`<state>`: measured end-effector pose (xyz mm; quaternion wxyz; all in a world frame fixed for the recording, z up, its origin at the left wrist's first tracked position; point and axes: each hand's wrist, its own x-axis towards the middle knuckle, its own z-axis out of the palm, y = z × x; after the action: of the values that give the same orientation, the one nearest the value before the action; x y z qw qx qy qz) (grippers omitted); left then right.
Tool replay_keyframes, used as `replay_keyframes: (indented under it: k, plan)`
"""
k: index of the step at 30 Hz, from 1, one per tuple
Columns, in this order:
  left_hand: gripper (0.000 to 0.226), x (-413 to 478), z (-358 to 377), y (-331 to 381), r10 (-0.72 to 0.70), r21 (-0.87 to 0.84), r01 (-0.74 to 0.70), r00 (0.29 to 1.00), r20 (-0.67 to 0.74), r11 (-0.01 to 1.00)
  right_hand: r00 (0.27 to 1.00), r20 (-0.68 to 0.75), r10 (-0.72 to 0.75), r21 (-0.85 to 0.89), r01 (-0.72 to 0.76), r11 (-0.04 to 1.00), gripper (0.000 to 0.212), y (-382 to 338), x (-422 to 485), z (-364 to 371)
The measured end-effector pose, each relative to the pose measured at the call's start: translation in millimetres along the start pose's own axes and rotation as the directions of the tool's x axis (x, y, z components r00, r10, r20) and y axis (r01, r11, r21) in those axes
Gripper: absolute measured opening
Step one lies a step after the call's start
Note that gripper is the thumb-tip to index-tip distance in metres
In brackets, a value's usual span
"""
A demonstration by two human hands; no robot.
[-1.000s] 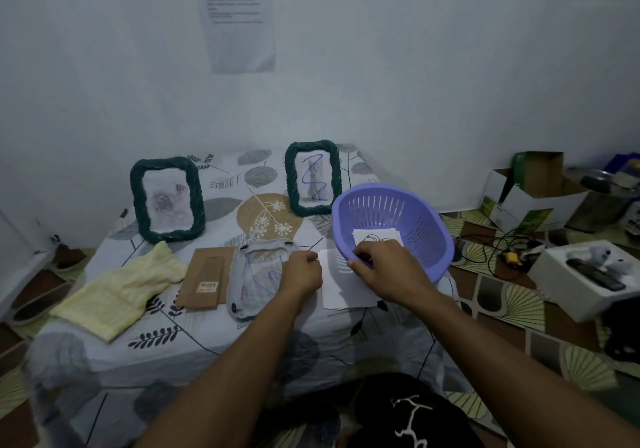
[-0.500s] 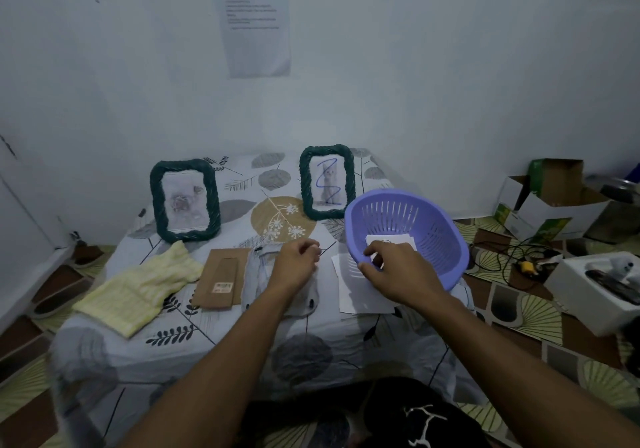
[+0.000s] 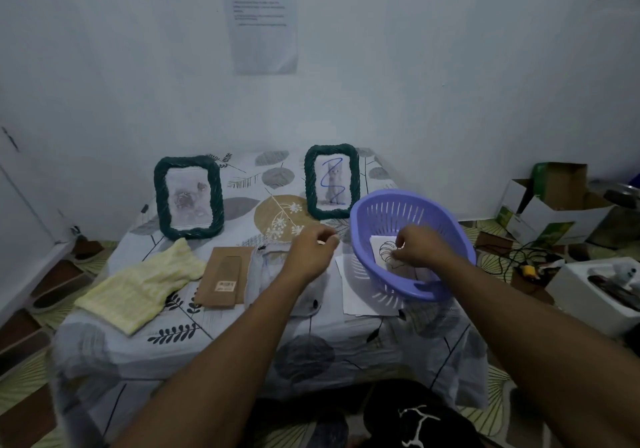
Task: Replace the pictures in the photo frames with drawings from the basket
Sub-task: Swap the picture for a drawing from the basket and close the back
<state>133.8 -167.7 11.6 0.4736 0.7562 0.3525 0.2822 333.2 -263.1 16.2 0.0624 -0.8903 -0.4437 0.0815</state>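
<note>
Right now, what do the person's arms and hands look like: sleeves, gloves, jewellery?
Both forearms are bare; no sleeves show. The left hand and right hand wear no gloves, and no watch or ring is visible. Below them lies dark clothing with a white print.

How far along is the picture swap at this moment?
Done: what looks like a third frame lies flat and opened, its cardboard backing beside it. In hand: the right hand pinches a line drawing inside the purple basket. Left: the left green frame still shows a faded picture, the right green frame a cat under a blue squiggle.
</note>
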Motion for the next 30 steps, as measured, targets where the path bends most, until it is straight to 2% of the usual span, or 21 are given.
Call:
replay_keyframes:
  k: [3, 8, 14, 19, 24, 30]
  plan:
    - [0.020, 5.2, 23.8, 7.1, -0.043, -0.059, 0.046, 0.998, 0.051, 0.997, 0.996, 0.091, 0.021, -0.046, -0.017, 0.999, 0.032, -0.8, 7.9, 10.4]
    - [0.016, 9.9, 29.8, 3.8, -0.120, -0.251, 0.133, 0.990, 0.068, 0.959, 0.997, 0.082, -0.008, -0.116, 0.018, 0.993, 0.044, -11.6, 13.3, 17.7]
    - [0.018, 14.0, 28.2, 0.8, -0.139, -0.294, 0.159, 0.986, 0.088, 0.942, 0.999, 0.037, -0.020, -0.133, 0.025, 0.991, 0.027, -16.8, 14.2, 22.3]
    - [0.017, 13.5, 31.6, 3.1, -0.170, -0.356, 0.199, 0.979, 0.113, 0.913, 0.999, 0.033, -0.041, -0.165, 0.046, 0.985, 0.039, -15.1, 14.1, 26.1]
    - [0.016, 10.8, 32.2, 1.1, -0.171, -0.395, 0.199, 0.980, 0.105, 0.897, 0.997, 0.045, -0.066, -0.154, 0.072, 0.985, 0.024, -21.7, 12.3, 25.8]
    - [0.017, 12.5, 34.6, -3.2, -0.168, -0.409, 0.196, 0.980, 0.103, 0.891, 0.995, -0.003, -0.101, -0.120, 0.100, 0.988, 0.018, -23.2, 10.4, 26.6]
